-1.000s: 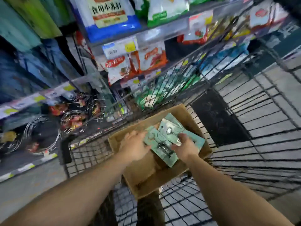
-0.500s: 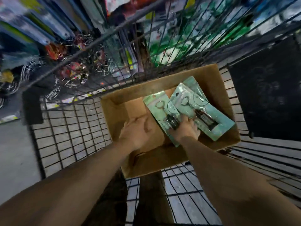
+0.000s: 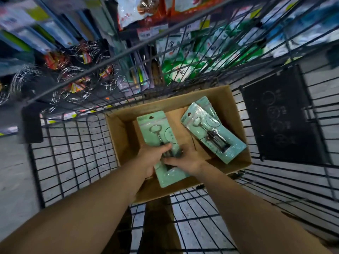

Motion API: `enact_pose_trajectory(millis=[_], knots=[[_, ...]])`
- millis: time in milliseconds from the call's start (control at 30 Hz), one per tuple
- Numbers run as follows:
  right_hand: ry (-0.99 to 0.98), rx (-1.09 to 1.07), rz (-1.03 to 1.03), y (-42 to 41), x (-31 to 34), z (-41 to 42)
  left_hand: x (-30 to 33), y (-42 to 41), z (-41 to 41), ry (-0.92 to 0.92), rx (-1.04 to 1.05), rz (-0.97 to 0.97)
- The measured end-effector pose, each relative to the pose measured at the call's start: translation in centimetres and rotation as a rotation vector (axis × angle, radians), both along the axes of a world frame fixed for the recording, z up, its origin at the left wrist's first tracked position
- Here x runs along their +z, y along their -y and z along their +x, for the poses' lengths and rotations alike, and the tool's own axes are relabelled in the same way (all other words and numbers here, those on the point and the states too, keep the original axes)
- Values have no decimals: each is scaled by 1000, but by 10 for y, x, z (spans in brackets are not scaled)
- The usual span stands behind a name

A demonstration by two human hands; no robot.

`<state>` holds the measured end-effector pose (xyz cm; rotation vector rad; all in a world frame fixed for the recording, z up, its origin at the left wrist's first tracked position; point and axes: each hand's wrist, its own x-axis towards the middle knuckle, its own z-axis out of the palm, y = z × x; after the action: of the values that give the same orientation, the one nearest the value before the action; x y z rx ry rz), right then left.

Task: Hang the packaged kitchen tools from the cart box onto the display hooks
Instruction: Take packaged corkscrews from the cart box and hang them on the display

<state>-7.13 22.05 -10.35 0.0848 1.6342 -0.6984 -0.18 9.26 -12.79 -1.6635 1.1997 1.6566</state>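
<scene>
An open cardboard box [image 3: 117,136] sits in a black wire cart [image 3: 73,154]. Inside lie mint-green carded packs, each with a metal corkscrew opener. One pack [image 3: 157,129] stands tilted at the box's left middle; my left hand [image 3: 150,158] grips its lower left edge, thumb over the front. My right hand [image 3: 185,160] rests on the same pack's lower right, fingers pointing left. A second pack [image 3: 212,132] lies on the right, on top of a third pack [image 3: 205,104] whose corner shows behind it.
Beyond the cart's far wall hang wire whisks and strainers [image 3: 77,77] on the left, and green and white bagged goods [image 3: 179,70] at centre. A black panel [image 3: 280,114] lines the cart's right side. Grey floor shows through the mesh.
The view has tipped further down into the cart. One pack has been pulled left, apart from the stack, and my left hand has closed on it; before, that hand lay on the box bottom.
</scene>
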Motion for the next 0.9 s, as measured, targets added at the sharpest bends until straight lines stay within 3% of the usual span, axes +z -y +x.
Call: enact_pose_trajectory(millis=[67,100,200,233,333,467,600,900], knots=[[19,73,-41,-5,8,-8,-1,5,1,5,69,-30],[-138,138,7,-11,2,-15,2,7,1,10,70,-34],[-852,204,393,-31,-22,-42,-1,12,6,-21,21,-31],[-927,183,489,-38,-27,-50,0,12,6,-36,18,-32],[-873,294,622,-54,-35,-61,-2,11,11,-23,-7,-43],[-903,382,632,-57,-42,-54,0,6,15,4,-28,-12],[-876,278,594,-51,-35,-45,15,3,14,-14,-46,4],[-517,-160,279,-42,16,-12,63,3,18,-184,-61,-17]])
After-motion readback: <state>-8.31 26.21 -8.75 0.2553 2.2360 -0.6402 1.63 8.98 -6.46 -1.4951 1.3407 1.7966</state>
